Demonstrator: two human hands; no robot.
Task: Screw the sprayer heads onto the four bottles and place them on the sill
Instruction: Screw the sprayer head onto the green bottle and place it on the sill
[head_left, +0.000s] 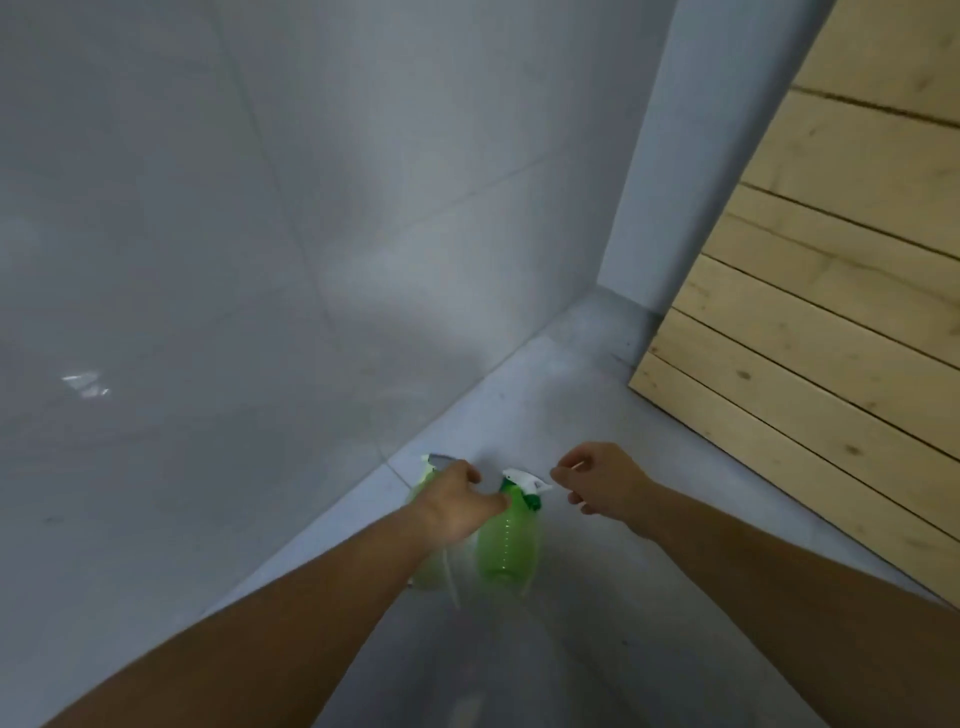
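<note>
Left bottle (428, 564), right bottle (506, 545): green, sprayer heads on, standing lower centre on grey sill (597, 415). Left hand (457, 501): curling over left bottle's top, grip untellable. Right hand (602, 486): hovering loosely curled, empty, beside right bottle.

2 green bottles (505, 545), sprayer heads (524, 480) on, seemingly upright on sill (597, 415)

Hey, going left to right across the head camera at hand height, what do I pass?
Glossy grey wall → left hand → green spray bottle → right hand → wooden plank panel. The paler bottle under the left hand overlaps it, so it is left out.
</note>
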